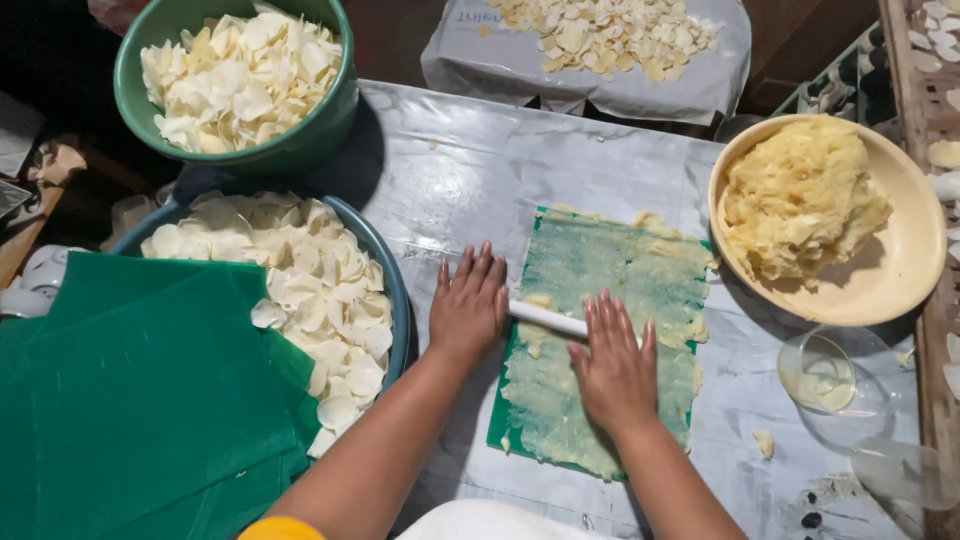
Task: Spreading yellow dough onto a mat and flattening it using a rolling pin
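A green sheet [600, 260] lies on the plastic-covered table, smeared with a thin layer of yellowish dough. Across it lies a white rolling rod [547, 318]. My left hand [468, 305] presses flat on the rod's left end, fingers together and stretched out. My right hand [612, 365] presses flat on its right part, hiding that end. Both palms rest on top of the rod; neither hand wraps around it.
A tan bowl [900, 270] of yellow dough sits at the right, a small glass bowl [825, 375] below it. Two bowls of pale thin chips, green [335, 110] and blue [395, 290], stand left. Green sheets [140, 400] are stacked at lower left. More chips lie on a sheet [600, 90] behind.
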